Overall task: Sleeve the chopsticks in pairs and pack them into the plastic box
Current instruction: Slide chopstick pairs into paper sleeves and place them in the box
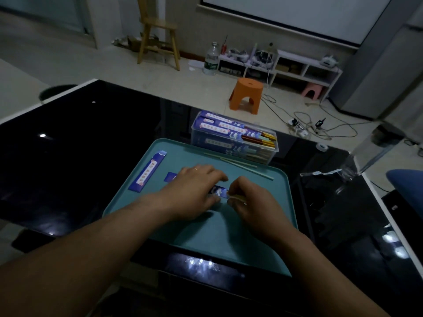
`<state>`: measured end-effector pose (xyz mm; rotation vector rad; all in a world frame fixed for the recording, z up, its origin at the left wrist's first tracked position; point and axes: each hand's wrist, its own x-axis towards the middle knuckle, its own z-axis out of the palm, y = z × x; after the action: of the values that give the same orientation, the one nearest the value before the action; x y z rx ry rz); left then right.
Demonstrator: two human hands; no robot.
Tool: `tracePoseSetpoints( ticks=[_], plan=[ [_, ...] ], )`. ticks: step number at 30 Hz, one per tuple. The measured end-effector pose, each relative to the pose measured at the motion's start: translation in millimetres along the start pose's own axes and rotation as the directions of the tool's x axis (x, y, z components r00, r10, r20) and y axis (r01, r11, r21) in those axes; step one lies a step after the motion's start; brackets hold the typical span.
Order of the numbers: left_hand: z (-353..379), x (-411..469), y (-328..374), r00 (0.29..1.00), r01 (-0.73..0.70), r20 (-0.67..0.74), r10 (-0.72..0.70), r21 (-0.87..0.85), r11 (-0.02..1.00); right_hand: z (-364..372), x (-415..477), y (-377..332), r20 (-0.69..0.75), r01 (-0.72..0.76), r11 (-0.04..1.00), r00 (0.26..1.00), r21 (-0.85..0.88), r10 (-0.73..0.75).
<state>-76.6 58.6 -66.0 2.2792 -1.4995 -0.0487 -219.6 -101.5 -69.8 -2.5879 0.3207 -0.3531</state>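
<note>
On the teal tray my left hand lies over a blue patterned sleeve and grips it; most of the sleeve is hidden under the fingers. My right hand pinches the pale ends of chopsticks at the sleeve's right opening. A second, empty blue sleeve lies at the tray's left side. Loose pale chopsticks lie near the tray's far right edge. The clear plastic box behind the tray holds several sleeved pairs.
The tray sits on a glossy black table. Clear plastic wrapping lies on the table to the right. Beyond the far edge are an orange stool, floor cables and a wooden chair.
</note>
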Motion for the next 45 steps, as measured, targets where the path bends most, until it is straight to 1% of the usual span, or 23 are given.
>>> tracePoseSetpoints(
  ticks=[2, 4, 6, 8, 11, 15, 20, 22, 24, 26, 27, 31, 34, 36, 38, 40, 42, 43, 45],
  plan=[
    [-6, 3, -1, 0.990, 0.014, -0.141, -0.015, -0.009, 1.000, -4, 7, 3, -0.047, -0.018, 1.000, 0.999, -0.003, 0.018],
    [-14, 6, -5, 0.961, 0.045, -0.271, -0.058, -0.056, 0.997, -14, 20, 10, -0.116, -0.060, 0.998, 0.991, 0.004, 0.060],
    [-20, 9, -13, 0.941, 0.101, -0.315, -0.122, -0.082, 0.992, -27, 39, 16, -0.179, -0.078, 0.997, 0.981, -0.001, 0.077],
    [-23, 13, -23, 0.946, 0.169, -0.271, -0.178, -0.058, 0.984, -39, 61, 23, -0.226, -0.068, 0.997, 0.972, -0.035, 0.058],
    [-26, 18, -38, 0.945, 0.282, -0.164, -0.282, -0.027, 0.959, -51, 97, 30, -0.245, -0.081, 0.994, 0.968, -0.068, 0.062],
    [-24, 20, -52, 0.926, 0.348, -0.125, -0.356, -0.080, 0.934, -61, 135, 38, -0.225, -0.117, 0.984, 0.971, -0.136, 0.084],
    [-18, 17, -50, 0.925, 0.345, -0.128, -0.358, -0.118, 0.931, -68, 163, 46, -0.193, -0.157, 0.946, 0.976, -0.283, 0.104],
    [-16, 17, -48, 0.928, 0.334, -0.131, -0.349, -0.128, 0.934, -64, 166, 48, -0.184, -0.150, 0.930, 0.979, -0.336, 0.092],
    [-16, 17, -47, 0.930, 0.328, -0.128, -0.344, -0.131, 0.936, -55, 164, 46, -0.168, -0.124, 0.948, 0.983, -0.293, 0.077],
    [-15, 16, -45, 0.932, 0.323, -0.124, -0.340, -0.138, 0.936, -42, 158, 45, -0.134, -0.067, 0.960, 0.990, -0.271, 0.032],
    [-16, 16, -44, 0.933, 0.322, -0.120, -0.339, -0.141, 0.936, -35, 157, 48, -0.121, -0.045, 0.956, 0.993, -0.290, 0.010],
    [-18, 13, -44, 0.936, 0.325, -0.097, -0.337, -0.126, 0.937, -27, 156, 54, -0.055, -0.068, 0.923, 0.997, -0.378, 0.051],
    [-21, 10, -48, 0.930, 0.351, -0.084, -0.359, -0.096, 0.931, -26, 152, 52, -0.024, -0.063, 0.910, 0.998, -0.410, 0.058],
    [-23, 9, -51, 0.924, 0.367, -0.085, -0.373, -0.074, 0.927, -27, 146, 49, -0.068, -0.061, 0.923, 0.997, -0.379, 0.038],
    [-24, 10, -55, 0.919, 0.381, -0.081, -0.385, -0.066, 0.922, -30, 137, 45, -0.168, -0.069, 0.952, 0.986, -0.300, 0.019],
    [-23, 9, -56, 0.917, 0.389, -0.068, -0.392, -0.057, 0.920, -32, 121, 41, -0.281, -0.047, 0.973, 0.960, -0.226, -0.018],
    [-24, 9, -54, 0.920, 0.387, -0.054, -0.389, -0.041, 0.921, -34, 96, 39, -0.378, -0.020, 0.980, 0.924, -0.200, -0.058],
    [-25, 9, -53, 0.919, 0.389, -0.049, -0.390, -0.035, 0.921, -31, 84, 39, -0.415, -0.028, 0.982, 0.908, -0.185, -0.052],
    [-26, 9, -48, 0.920, 0.388, -0.044, -0.389, -0.032, 0.921, -25, 58, 44, -0.439, -0.112, 0.974, 0.898, -0.197, 0.014]
  ],
)
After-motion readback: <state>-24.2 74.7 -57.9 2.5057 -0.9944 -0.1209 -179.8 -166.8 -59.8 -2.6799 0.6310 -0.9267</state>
